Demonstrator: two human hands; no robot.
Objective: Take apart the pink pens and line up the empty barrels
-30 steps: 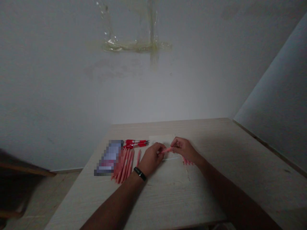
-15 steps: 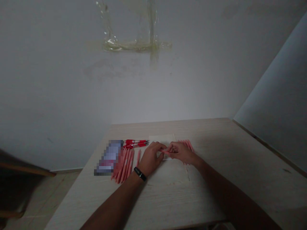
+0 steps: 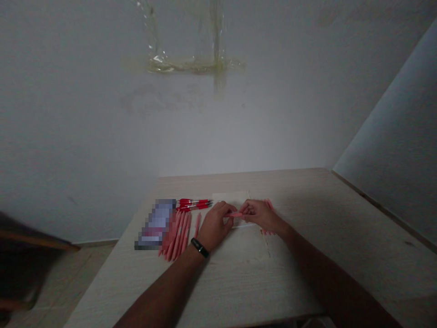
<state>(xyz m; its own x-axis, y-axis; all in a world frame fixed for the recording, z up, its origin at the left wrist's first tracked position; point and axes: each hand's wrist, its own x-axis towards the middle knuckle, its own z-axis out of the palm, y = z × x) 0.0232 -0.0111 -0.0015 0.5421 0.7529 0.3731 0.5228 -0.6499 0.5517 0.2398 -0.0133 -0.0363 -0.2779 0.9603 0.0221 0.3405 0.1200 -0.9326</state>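
Observation:
Between my hands, just above the table, is a slim pink pen (image 3: 235, 214), or part of one. My left hand (image 3: 215, 222), with a black wristband, is closed on its left end. The fingertips of my right hand (image 3: 260, 215) pinch its right end; the exact grip is partly hidden. A single pink pen piece (image 3: 198, 223) lies just left of my left hand. Under and behind my right hand are several more pink pens (image 3: 269, 203), mostly covered by it. A pale sheet (image 3: 228, 197) lies beneath the hands.
On the left lies a row of pink pens (image 3: 177, 237), beside a blurred-out flat device (image 3: 157, 225). Several red pens (image 3: 194, 207) lie above the row. A thin stick-like piece (image 3: 266, 246) is right of the sheet. The table (image 3: 239, 282) meets a wall (image 3: 287, 114) at its back.
My right hand has shifted very slightly, and more of the pink pen shows level between the fingers. My left hand stays nearly still.

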